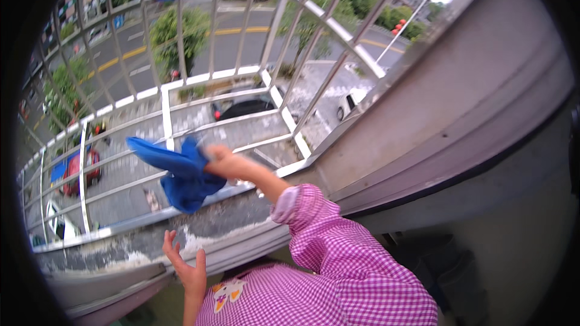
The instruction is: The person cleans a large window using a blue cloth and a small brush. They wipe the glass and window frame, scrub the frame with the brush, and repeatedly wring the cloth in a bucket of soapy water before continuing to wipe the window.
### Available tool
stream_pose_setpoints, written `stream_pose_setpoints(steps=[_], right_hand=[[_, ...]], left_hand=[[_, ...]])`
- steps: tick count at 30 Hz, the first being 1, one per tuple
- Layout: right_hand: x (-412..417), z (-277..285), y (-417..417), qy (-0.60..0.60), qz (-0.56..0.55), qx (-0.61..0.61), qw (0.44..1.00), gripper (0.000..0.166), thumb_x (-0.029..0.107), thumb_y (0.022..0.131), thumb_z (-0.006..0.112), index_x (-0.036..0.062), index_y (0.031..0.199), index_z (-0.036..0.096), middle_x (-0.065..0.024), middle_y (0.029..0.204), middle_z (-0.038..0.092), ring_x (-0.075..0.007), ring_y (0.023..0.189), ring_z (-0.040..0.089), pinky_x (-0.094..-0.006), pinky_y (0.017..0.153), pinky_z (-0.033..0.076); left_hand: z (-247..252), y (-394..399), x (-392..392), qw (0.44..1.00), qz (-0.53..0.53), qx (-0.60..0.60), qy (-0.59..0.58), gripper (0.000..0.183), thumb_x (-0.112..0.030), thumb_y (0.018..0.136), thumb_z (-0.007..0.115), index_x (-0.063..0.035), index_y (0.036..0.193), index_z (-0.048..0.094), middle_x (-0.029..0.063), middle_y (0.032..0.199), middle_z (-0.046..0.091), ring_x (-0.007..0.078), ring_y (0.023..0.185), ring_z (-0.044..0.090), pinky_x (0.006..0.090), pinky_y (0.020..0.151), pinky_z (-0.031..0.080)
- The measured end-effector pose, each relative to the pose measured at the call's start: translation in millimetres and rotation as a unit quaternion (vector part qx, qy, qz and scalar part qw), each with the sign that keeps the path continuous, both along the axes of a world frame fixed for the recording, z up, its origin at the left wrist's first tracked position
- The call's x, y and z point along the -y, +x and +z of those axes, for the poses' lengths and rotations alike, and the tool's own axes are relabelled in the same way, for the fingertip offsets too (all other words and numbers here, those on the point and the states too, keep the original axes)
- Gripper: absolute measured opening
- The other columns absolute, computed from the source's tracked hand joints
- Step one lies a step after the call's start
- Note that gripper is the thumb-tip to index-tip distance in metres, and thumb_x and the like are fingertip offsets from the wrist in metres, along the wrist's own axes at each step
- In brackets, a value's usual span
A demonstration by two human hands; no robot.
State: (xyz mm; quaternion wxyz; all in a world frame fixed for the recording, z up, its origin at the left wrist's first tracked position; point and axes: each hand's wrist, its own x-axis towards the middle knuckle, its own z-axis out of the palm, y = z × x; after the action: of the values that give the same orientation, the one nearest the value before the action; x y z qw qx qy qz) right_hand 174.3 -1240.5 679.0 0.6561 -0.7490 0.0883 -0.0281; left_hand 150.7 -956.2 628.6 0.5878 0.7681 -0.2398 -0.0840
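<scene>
A bunched blue cloth [188, 176] hangs from my right hand [224, 161], which is closed on one end of it out beyond the window sill [226, 217]. The cloth is blurred and its loose ends spread to the left. Below and to the left, my left hand [186, 262] is raised over the inner sill edge with its fingers apart and nothing in it. Both hands are apart from each other. Behind the cloth stands a metal window cage [167, 113] of bars.
The window frame [408, 99] slopes up on the right. The sill's surface is worn, with patches of flaked paint. Beyond the bars, far below, are a road [226, 45], trees and parked cars, among them a black car [247, 106].
</scene>
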Motion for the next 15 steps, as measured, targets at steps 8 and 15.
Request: stream_pose_setpoints(steps=[8,15], right_hand=[[-30,129,-33,0.031,0.082,-0.070,0.994,0.041,0.031,0.081,0.065,0.0007,0.109,0.060,-0.0099,0.098,0.064,-0.0149,0.087,0.058,-0.0283,0.079,0.046],[2,159,-61,-0.047,0.106,-0.072,0.991,0.046,0.038,0.085,0.063,-0.0004,0.109,0.056,-0.0093,0.089,0.063,-0.0129,0.066,0.060,-0.0294,0.053,0.051]], left_hand=[[50,39,92,0.943,-0.141,-0.110,-0.282,0.119,-0.046,0.064,0.081,-0.0040,0.144,0.003,0.0118,0.145,0.017,0.0273,0.132,0.026,0.0402,0.107,0.026],[86,51,128,0.896,-0.180,-0.302,-0.272,0.055,-0.005,0.079,0.066,0.0004,0.128,0.042,0.0132,0.122,0.053,0.0234,0.106,0.056,0.0333,0.086,0.049]])
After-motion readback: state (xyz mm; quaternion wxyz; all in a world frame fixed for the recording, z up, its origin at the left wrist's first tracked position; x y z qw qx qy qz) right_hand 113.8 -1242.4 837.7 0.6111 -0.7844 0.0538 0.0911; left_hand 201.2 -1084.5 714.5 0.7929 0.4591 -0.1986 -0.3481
